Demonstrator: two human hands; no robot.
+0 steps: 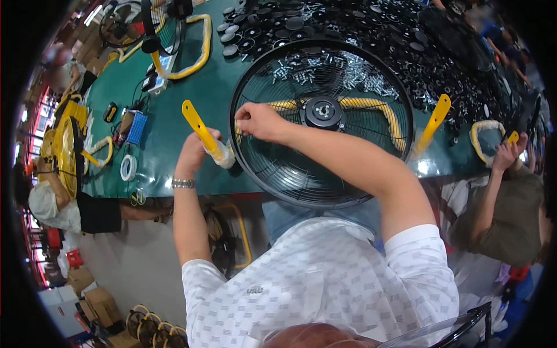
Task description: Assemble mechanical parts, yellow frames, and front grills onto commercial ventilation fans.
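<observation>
Head view — right hand on fan guard, left hand gripping yellow bracket

Yellow stand bar partly hidden behind fan grille, small black parts too blurred to identify

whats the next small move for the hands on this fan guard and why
Probably seat the yellow bracket against the guard rim: the left hand grips its wrapped end beside the black fan guard, while the right hand pinches the rim there.

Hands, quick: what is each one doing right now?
Left hand: closed around the lower end of the yellow bracket arm.
Right hand: fingers curled on the black wire fan guard; any small part inside cannot be told.
</observation>
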